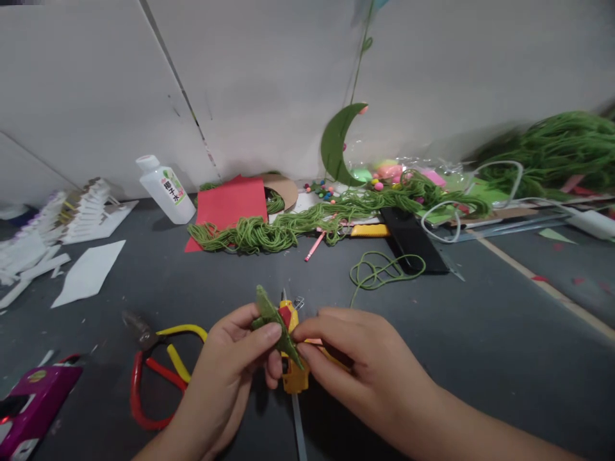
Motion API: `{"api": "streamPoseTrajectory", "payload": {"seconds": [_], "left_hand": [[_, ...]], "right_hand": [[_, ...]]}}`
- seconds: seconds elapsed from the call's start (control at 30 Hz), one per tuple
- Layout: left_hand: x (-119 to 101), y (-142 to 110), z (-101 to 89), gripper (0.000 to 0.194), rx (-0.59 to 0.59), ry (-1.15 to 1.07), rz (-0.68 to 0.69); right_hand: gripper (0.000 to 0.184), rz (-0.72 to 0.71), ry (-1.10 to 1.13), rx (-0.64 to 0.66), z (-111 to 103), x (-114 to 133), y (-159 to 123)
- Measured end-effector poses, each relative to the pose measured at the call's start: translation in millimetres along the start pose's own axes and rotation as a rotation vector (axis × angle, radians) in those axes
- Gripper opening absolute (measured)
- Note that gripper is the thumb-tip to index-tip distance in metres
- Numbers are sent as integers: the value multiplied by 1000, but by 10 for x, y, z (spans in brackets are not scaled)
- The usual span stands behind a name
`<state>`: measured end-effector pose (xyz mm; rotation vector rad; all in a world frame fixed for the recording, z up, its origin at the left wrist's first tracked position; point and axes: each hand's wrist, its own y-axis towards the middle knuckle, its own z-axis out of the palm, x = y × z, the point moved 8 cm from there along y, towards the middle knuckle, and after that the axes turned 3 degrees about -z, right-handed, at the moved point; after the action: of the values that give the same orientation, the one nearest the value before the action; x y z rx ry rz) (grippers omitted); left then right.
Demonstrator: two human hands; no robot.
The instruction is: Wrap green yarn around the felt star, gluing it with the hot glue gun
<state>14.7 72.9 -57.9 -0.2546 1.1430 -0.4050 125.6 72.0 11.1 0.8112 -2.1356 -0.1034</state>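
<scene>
One fuzzy, pointed green piece (288, 346) sits above our dark grey table (240, 275), pinched between the thumb and fingers of our left hand (233, 358). Our right hand (365, 358) has thumb and forefinger close together at the piece's lower edge; we cannot tell what they grip. Just beneath our hands lies a yellow glue gun (295, 382); to the left we see red-and-yellow-handled metal pliers (166, 373).
</scene>
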Motion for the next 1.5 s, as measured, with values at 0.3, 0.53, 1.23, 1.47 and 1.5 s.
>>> {"api": "streamPoseTrajectory", "payload": {"seconds": [0.3,0.53,1.23,1.47,1.5], "left_hand": [[22,-8,-31,11,-18,53,-61],[-75,29,-187,16,-157,323,64],[-25,-38,49,5,115,542,-46],[131,-43,65,9,165,334,-186],[132,-41,86,9,191,308,-184]], "right_hand": [[19,-175,-202,19,31,138,-53],[17,-191,-245,42,81,109,-54],[9,-50,-124,-11,-159,60,50],[9,55,-31,26,-95,-40,49],[9,77,-23,25,-88,-59,50]]}}
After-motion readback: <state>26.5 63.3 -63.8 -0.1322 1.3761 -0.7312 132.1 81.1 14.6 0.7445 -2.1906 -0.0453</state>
